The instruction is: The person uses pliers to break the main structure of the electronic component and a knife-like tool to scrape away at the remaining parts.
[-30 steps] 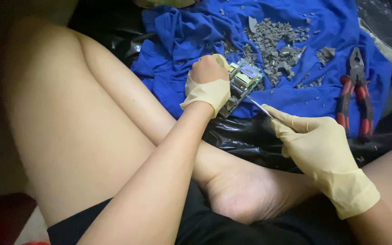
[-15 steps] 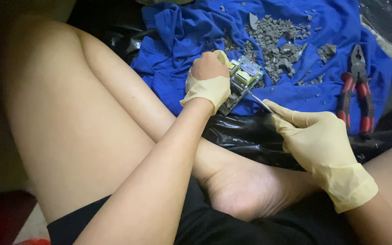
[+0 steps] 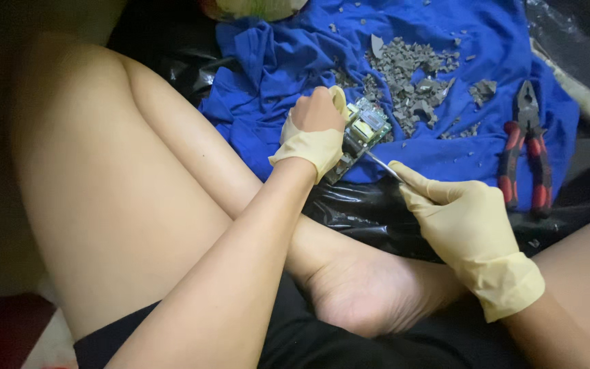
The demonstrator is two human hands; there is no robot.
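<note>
My left hand (image 3: pixel 315 130), in a pale yellow glove, grips a small circuit board (image 3: pixel 363 130) with green and white parts, held over a blue cloth (image 3: pixel 274 61). My right hand (image 3: pixel 462 222), gloved the same, holds a thin metal tool (image 3: pixel 380 162) whose tip touches the board's lower edge. Only the tool's shaft shows beyond my fingers. Both hands work above my crossed bare legs.
A heap of grey broken bits (image 3: pixel 411 65) lies on the cloth behind the board. Red-handled pliers (image 3: pixel 526 147) rest at the cloth's right edge. Black plastic sheet (image 3: pixel 363 208) spreads under the cloth. My bare foot (image 3: pixel 370 287) lies below my right hand.
My right hand has moved up and to the left, bringing the tool's tip closer onto the board. My left hand has barely shifted.
</note>
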